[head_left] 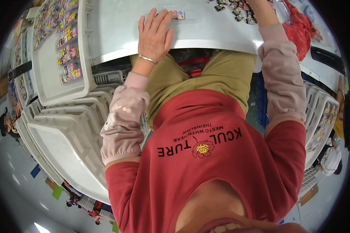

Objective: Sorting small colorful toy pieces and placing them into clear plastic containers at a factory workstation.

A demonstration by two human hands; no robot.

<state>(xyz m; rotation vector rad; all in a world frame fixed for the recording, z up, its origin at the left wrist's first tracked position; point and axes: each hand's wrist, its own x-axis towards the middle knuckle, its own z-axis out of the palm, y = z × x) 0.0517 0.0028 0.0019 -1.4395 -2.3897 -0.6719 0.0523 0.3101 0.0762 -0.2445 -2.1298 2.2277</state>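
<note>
My left hand (155, 33) lies palm down on the white table (116, 27) with its fingers stretched out, a bangle on its wrist. At its fingertips is a small pink and white printed piece (178, 15), partly hidden by the fingers. Clear plastic outlines, perhaps a blister pack (189, 14), show around that piece. My right arm reaches to the top edge, where the base of my right hand (256, 2) just shows; its fingers are cut off by the frame. Near it is a loose pile of small dark printed pieces (237, 11).
At the left stands a white plastic tray (46, 83) with rows of small packed pieces (68, 52). Below it, several empty white trays (66, 136) are stacked. A red plastic bag (297, 29) lies at the right. Another tray (319, 128) and people (332, 157) are further off.
</note>
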